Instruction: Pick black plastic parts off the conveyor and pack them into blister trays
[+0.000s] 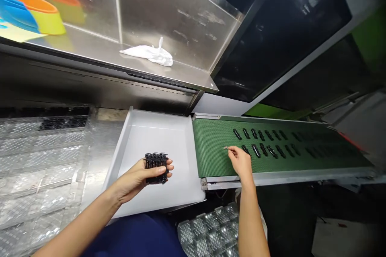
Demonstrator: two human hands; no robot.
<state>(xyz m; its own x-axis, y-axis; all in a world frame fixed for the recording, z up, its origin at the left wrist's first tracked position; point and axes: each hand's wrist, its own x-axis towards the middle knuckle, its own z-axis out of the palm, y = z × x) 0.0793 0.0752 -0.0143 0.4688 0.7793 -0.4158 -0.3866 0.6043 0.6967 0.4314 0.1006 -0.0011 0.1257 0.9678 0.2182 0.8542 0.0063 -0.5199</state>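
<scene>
My left hand (135, 178) is wrapped round a bundle of black plastic parts (156, 164), lined up side by side, above the white tray. Over the green conveyor belt (211, 144), my right hand (241, 162) has thumb and forefinger pinched together. A tiny pale-looking bit shows at its fingertips, too small to name. Black plastic parts (256, 150) like those in my left hand lie in two rows on the belt, just right of my right hand. One of them is partly covered by that hand.
The white tray (144, 136) adjoins the belt's left end. Clear plastic blister trays (36, 168) lie at left, some with black parts; more blister trays (211, 229) are below the belt. A white glove or cloth (150, 53) and colourful bins (45, 16) sit on the metal shelf.
</scene>
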